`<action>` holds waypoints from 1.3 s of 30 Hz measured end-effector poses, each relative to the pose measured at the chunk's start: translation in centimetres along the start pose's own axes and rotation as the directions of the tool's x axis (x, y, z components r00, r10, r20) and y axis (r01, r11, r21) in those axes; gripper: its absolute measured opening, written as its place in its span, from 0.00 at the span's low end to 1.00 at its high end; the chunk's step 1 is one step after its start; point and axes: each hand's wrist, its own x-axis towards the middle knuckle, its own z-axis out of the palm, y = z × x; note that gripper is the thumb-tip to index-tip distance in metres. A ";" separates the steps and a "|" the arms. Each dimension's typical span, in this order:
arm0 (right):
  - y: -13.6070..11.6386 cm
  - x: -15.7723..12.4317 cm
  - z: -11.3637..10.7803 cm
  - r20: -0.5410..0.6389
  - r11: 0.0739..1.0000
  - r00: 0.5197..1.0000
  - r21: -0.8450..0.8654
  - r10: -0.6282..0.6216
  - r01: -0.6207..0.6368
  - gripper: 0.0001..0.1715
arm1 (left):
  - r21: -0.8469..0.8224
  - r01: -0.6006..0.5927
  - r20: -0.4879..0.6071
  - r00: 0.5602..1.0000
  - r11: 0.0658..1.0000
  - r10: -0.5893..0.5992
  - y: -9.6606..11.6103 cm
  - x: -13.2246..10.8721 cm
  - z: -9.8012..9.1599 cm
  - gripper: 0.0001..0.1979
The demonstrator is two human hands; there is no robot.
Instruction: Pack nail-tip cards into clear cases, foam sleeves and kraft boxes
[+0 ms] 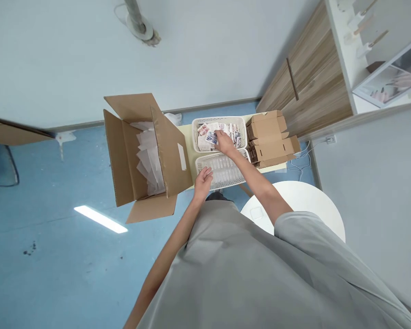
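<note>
My right hand (225,141) is over the far white basket (194,132), its fingers closed on a small printed card (211,137) with a blue pattern. Printed packets and cards (234,130) fill that basket. My left hand (203,182) is at the left front corner of the near white basket (222,186), thumb and fingers drawn together. Whether a small clear piece sits in that pinch is too fine to make out. Rows of clear plastic pieces (226,167) lie inside the near basket, partly hidden under my right forearm.
A large open carton (174,155) holding whitish translucent sheets (150,160) stands left of the baskets. Folded brown boxes (269,139) are stacked on the right. A round white table (315,201) is close by my right side, and a wooden cabinet (308,77) is behind.
</note>
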 end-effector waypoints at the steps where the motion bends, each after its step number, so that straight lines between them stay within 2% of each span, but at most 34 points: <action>1: 0.0 -1.3 -0.5 -0.019 0.999 1.000 0.037 -0.014 0.015 0.43 | 0.006 -0.014 0.012 1.000 1.000 0.014 0.1 -0.2 0.1 0.35; 4: 0.2 -6.8 -1.8 -0.080 0.990 0.995 0.122 -0.066 0.076 0.43 | 0.010 -0.044 0.009 0.999 0.999 0.044 0.5 -0.4 0.7 0.34; 7: 0.3 -14.1 -1.7 -0.110 0.980 0.990 0.171 -0.084 0.102 0.45 | 0.020 -0.057 0.006 0.998 0.998 0.057 0.6 -0.5 1.6 0.34; 10: 0.1 -21.4 -0.2 -0.130 0.973 0.991 0.220 -0.043 0.071 0.47 | 0.050 -0.063 0.081 0.995 0.997 0.059 0.1 -1.0 2.8 0.35; 13: -0.4 -27.5 2.0 -0.150 0.969 0.988 0.248 0.033 0.005 0.50 | 0.134 -0.032 0.181 0.984 0.990 0.007 -1.0 -2.3 3.9 0.35; 16: -1.4 -32.3 3.6 -0.192 0.975 0.977 0.218 0.093 -0.051 0.53 | 0.200 -0.034 0.273 0.962 0.979 -0.023 -2.5 -4.0 4.5 0.33; 20: -2.9 -37.7 4.5 -0.302 0.970 0.940 0.225 0.162 -0.095 0.54 | 0.159 -0.035 0.365 0.931 0.987 -0.025 -4.9 -6.5 4.9 0.31; 22: -3.5 -40.3 5.0 -0.382 0.927 0.880 0.345 0.281 -0.146 0.50 | 0.089 -0.017 0.407 0.913 0.996 -0.021 -6.2 -8.0 5.1 0.32; 25: -4.5 -43.6 6.6 -0.413 0.737 0.712 0.641 0.568 -0.216 0.41 | 0.006 0.019 0.464 0.886 1.000 -0.020 -8.3 -10.7 5.3 0.33; 28: -5.6 -46.4 8.7 -0.349 0.499 0.540 0.853 0.766 -0.157 0.31 | -0.028 0.066 0.525 0.850 0.997 -0.042 -10.7 -13.9 5.4 0.33; 30: -6.5 -48.0 9.9 -0.329 0.400 0.458 0.914 0.826 -0.064 0.28 | -0.042 0.105 0.559 0.827 0.994 -0.064 -12.3 -16.1 5.4 0.33; 32: -7.4 -49.6 10.7 -0.329 0.355 0.406 0.935 0.853 0.011 0.28 | -0.055 0.140 0.580 0.811 0.989 -0.082 -13.6 -18.1 5.3 0.32; 34: -8.2 -51.1 11.0 -0.335 0.344 0.374 0.938 0.865 0.044 0.29 | -0.070 0.166 0.593 0.800 0.984 -0.093 -14.6 -19.8 5.2 0.31; 39: -9.1 -54.2 11.2 -0.338 0.340 0.361 0.939 0.869 0.061 0.40 | -0.074 0.155 0.609 0.790 0.985 -0.078 -16.0 -21.9 5.7 0.30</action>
